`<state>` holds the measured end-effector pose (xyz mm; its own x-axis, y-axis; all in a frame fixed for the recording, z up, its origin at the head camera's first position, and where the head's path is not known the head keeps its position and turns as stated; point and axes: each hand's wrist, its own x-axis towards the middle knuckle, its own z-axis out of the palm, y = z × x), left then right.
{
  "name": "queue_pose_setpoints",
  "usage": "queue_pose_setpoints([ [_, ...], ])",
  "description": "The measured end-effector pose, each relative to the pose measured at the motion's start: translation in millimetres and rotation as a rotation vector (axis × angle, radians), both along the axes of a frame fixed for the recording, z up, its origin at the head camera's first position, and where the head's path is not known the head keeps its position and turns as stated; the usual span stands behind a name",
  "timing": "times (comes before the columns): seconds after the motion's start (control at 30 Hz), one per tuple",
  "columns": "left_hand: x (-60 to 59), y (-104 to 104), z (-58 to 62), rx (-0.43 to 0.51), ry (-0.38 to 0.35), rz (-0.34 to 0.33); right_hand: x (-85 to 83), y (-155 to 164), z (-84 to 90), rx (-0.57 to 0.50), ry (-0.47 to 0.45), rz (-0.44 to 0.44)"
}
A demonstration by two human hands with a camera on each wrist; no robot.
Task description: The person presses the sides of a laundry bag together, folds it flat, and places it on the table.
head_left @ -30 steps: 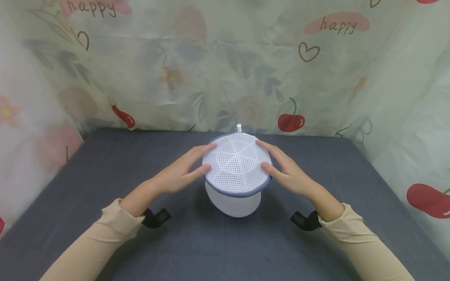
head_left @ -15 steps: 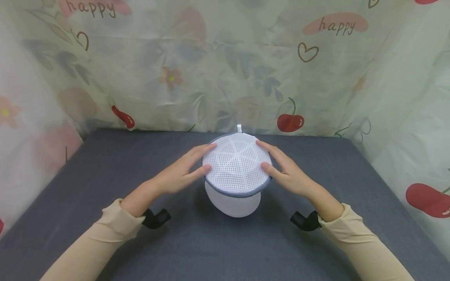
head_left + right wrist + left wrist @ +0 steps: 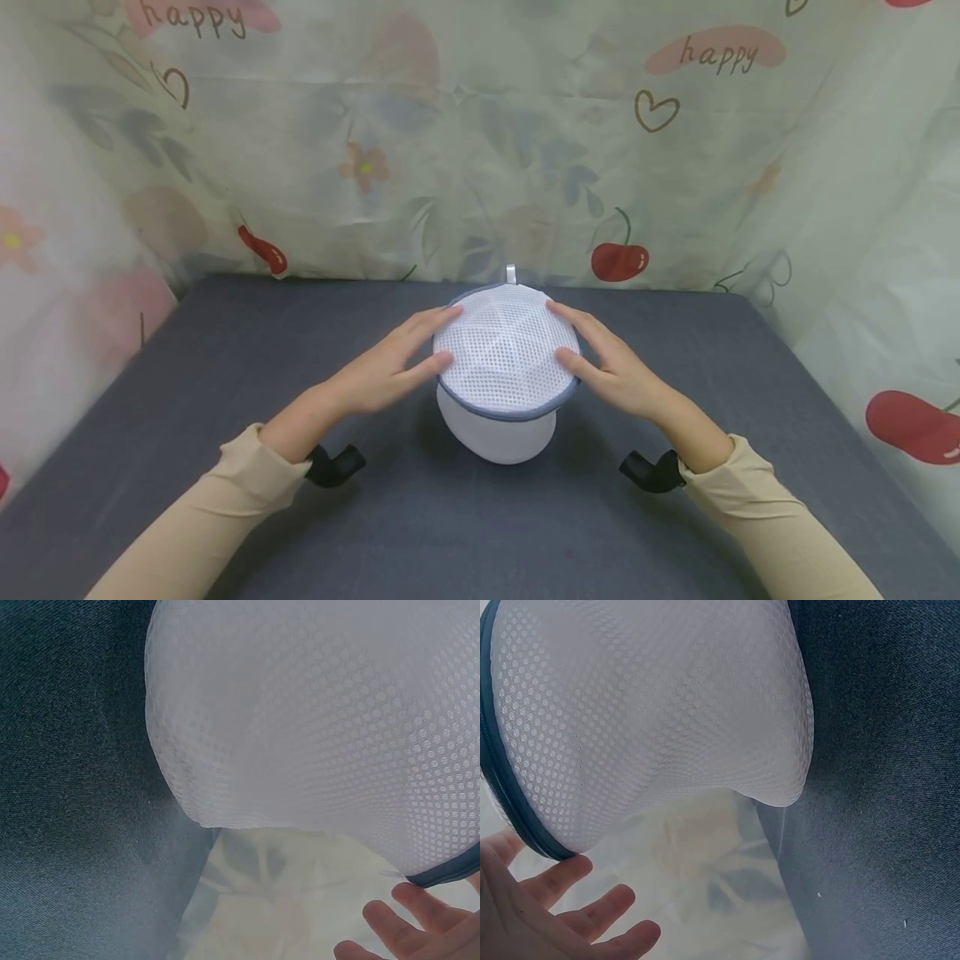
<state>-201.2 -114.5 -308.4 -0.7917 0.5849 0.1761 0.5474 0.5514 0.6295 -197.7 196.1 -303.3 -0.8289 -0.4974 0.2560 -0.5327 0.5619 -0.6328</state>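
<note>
Cradled between the left hand [image 3: 375, 377] and right hand [image 3: 611, 371], fingers straight and spread against either side of the white mesh bag [image 3: 506, 358] at frame centre on the grey table [image 3: 225, 350]. Nothing shifted over the last second, so apparently just steadied. Contents not discernible through the mesh; flowered curtain [image 3: 480, 133] behind.
</note>
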Motion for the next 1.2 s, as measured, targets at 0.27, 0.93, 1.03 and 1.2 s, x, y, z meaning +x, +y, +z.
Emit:
queue_pose_setpoints([
  [0.27, -1.6, 0.3, -1.7, 0.002, 0.013, -0.004, -0.8, 0.7, -1.6, 0.005, 0.007, -0.001],
  [0.93, -0.3, 1.2, -2.5, -0.005, 0.004, 0.0, 0.0, 1.4, -4.1, 0.01, 0.003, 0.002],
  [1.03, -0.1, 1.1, -2.4, -0.007, -0.001, 0.003, 0.0, 1.3, -4.5, 0.012, 0.005, 0.004],
  [1.2, -0.4, 1.1, -3.0, -0.009, 0.004, 0.002, -0.1, 1.5, -5.1, 0.013, 0.007, 0.005],
])
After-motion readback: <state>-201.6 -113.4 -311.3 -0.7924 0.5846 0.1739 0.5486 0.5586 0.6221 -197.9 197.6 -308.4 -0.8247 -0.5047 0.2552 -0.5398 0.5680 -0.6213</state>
